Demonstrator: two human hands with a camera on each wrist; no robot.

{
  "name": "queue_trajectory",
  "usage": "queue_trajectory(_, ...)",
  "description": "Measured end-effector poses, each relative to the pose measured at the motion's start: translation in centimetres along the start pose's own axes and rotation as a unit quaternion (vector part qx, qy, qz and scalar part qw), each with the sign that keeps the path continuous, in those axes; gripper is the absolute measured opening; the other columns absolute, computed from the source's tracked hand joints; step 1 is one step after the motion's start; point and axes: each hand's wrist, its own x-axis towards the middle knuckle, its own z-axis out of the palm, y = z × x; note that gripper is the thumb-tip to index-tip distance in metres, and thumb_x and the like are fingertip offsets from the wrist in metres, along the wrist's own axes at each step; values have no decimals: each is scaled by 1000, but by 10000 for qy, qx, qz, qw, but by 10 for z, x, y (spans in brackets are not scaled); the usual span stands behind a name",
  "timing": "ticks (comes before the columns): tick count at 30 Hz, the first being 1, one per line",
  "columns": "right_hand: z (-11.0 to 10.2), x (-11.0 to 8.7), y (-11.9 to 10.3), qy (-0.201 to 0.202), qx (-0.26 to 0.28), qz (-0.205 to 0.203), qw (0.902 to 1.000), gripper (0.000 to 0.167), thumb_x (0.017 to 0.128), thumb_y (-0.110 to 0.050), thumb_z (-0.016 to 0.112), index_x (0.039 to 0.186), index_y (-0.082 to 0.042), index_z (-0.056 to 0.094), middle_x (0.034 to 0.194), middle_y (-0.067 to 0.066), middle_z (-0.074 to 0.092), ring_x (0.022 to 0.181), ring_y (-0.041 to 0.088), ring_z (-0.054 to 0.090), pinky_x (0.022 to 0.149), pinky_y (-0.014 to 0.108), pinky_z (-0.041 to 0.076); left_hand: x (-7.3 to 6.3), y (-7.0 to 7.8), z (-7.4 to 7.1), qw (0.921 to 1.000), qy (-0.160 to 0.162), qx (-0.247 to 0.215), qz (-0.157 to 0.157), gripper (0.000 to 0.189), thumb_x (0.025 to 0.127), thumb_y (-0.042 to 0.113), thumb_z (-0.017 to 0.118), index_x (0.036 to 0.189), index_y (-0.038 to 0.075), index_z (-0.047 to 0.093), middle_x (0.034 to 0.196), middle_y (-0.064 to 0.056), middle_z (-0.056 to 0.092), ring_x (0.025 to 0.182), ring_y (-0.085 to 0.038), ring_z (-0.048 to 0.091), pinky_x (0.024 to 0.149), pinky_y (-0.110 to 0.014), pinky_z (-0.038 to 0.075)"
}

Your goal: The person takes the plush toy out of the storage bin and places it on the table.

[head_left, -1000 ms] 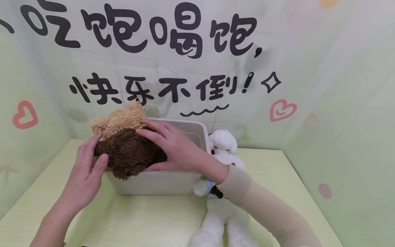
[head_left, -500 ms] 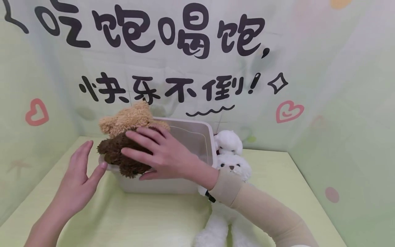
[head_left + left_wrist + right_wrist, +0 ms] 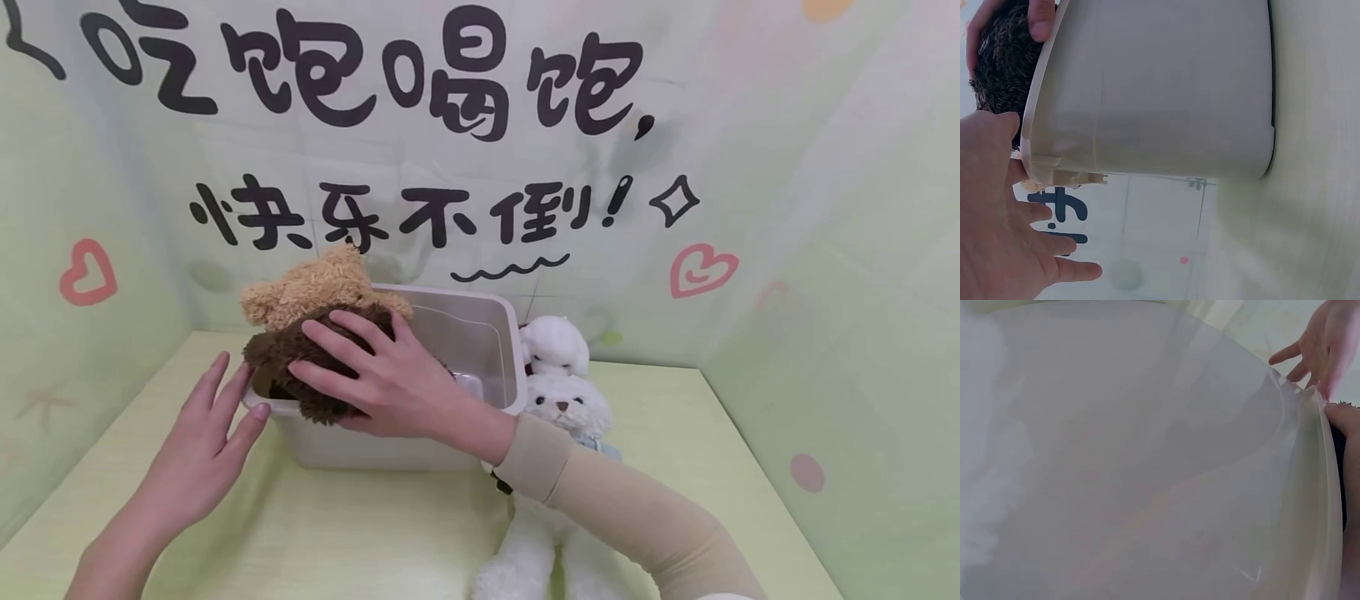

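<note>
A dark brown plush toy sits at the left end of a pale grey plastic bin, partly inside its rim. My right hand grips it from above, fingers spread over the fur and thumb on the near side; the left wrist view shows the brown fur between thumb and fingers. My left hand has its fingers extended beside the bin's left corner, fingertips right at the rim and the fur. Behind the brown toy, a tan plush toy rises above the rim. The brown toy's lower part is hidden in the bin.
To the right of the bin, a white plush bear lies on the pale table, partly covered by my right sleeve. Another white plush head is just behind it. A printed wall sheet stands behind the table.
My right hand has moved from the brown plush toy's right side to over its top. My left hand has come away from the toy's side to the bin's corner. The head view has shifted slightly.
</note>
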Motion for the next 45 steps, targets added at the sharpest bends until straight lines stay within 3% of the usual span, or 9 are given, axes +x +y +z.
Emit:
queue_trajectory(6,-5,-7,11,-300,281,355,9985,67,92,-64,62,147,-26,54,158,13,41,142,36,39,98,55,50,2,2,2,10000,-54,-4,46,62,112,26,43,165,8,16,168,-26,-2,147,-60,4,107,-81,11)
queue_trajectory(13,-9,-13,20,-459,367,459,9972,69,91,-66,63,148,-28,54,157,14,42,140,37,41,97,51,52,5,5,2,10000,-61,37,51,62,112,27,42,166,12,15,169,-24,-1,148,-59,6,105,-82,13)
queue_trajectory(27,-22,-33,37,95,692,638,9955,64,84,-51,78,139,-21,63,148,16,52,131,35,51,96,49,52,9,8,7,9993,27,188,317,60,112,26,43,165,11,20,168,-25,7,150,-55,3,114,-75,6)
queue_trajectory(34,-37,-45,57,286,827,866,9924,79,72,-45,88,140,-16,61,147,19,52,127,38,53,101,49,50,9,7,9,9990,95,157,404,58,112,24,43,164,8,22,168,-24,8,151,-54,3,116,-71,2)
queue_trajectory(38,-44,-54,73,723,1010,1029,9869,81,66,-36,92,137,-12,61,145,23,52,123,41,54,105,50,46,9,7,10,9984,180,128,528,57,112,22,44,163,5,25,168,-24,10,150,-55,8,117,-70,4)
queue_trajectory(45,-64,-66,95,1475,1119,1298,9741,78,63,-24,91,134,-10,61,142,27,54,121,45,55,104,54,45,12,8,9,9988,120,33,478,56,111,21,45,162,5,27,168,-25,10,146,-60,12,112,-76,9)
